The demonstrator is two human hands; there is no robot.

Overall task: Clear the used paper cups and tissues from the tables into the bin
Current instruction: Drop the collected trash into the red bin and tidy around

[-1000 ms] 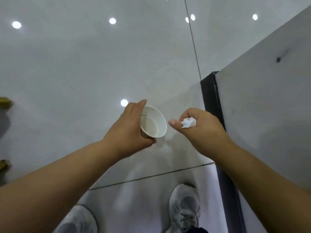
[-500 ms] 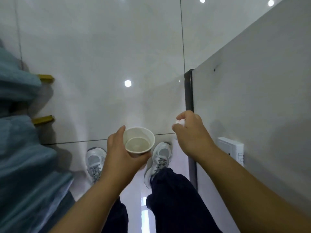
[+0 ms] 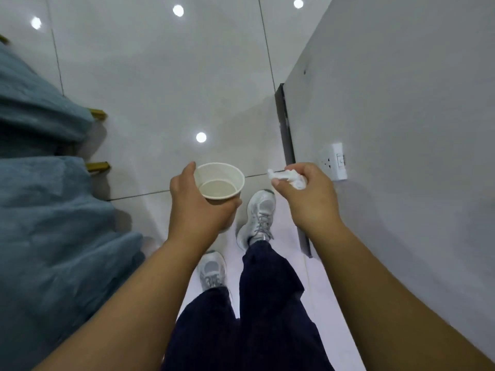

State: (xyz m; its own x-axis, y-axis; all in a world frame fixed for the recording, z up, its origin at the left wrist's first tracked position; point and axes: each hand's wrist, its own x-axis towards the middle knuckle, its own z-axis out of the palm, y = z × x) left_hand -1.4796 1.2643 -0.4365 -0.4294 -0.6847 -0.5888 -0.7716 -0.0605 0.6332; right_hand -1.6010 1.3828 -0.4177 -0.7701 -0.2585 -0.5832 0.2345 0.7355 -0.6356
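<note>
My left hand (image 3: 199, 207) grips a white paper cup (image 3: 219, 183) upright in front of me, with a little pale liquid at its bottom. To its right, my right hand (image 3: 308, 202) pinches a crumpled white tissue (image 3: 290, 178) between thumb and fingers. Both are held over the glossy tiled floor, above my grey sneakers. No bin is in view.
A grey wall (image 3: 401, 108) with a white socket (image 3: 334, 162) and a dark skirting strip (image 3: 288, 137) runs close on my right. Blue upholstered seats (image 3: 48, 204) with gold legs (image 3: 97, 166) stand on my left. Tiled floor (image 3: 166, 84) lies between them.
The view has tilted down and the blue seats have come in on the left. My feet have stepped forward. The tissue shows again in my right hand; both hands keep their holds.
</note>
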